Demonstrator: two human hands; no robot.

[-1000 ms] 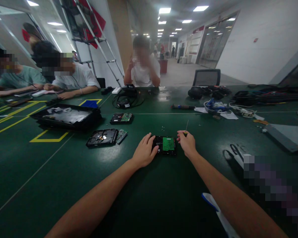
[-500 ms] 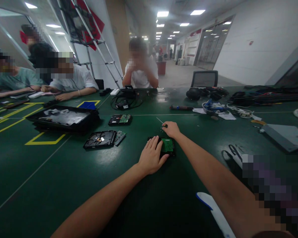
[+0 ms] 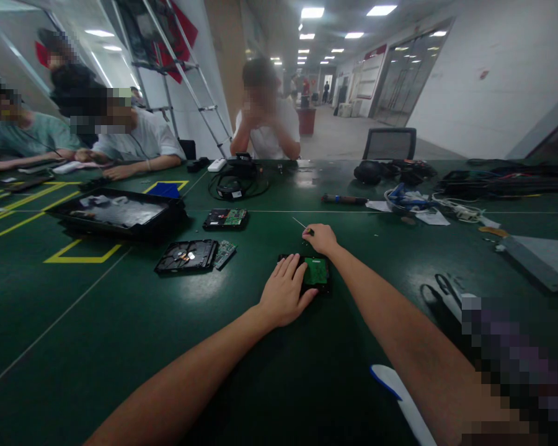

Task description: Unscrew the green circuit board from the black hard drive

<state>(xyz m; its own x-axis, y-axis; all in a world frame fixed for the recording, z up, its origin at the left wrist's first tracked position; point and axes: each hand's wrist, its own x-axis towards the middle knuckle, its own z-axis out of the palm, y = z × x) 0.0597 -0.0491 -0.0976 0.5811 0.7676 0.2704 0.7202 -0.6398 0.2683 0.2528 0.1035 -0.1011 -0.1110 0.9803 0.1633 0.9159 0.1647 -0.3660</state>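
A black hard drive with a green circuit board [image 3: 316, 272] lies on the green table in front of me. My left hand [image 3: 286, 291] rests flat on its left side, fingers spread. My right hand [image 3: 320, 238] is just beyond the drive's far edge, closed round a thin screwdriver [image 3: 302, 225] whose shaft points away to the left.
An opened drive casing [image 3: 186, 256] with a loose board lies to the left, another drive [image 3: 225, 218] behind it, a black tray [image 3: 116, 214] further left. Scissors [image 3: 439, 288], cables [image 3: 409, 201] and tools lie on the right. Several people sit across the table.
My right hand moved from the drive's right side to beyond its far edge with the screwdriver, now tilted left. My left hand slid further onto the drive.
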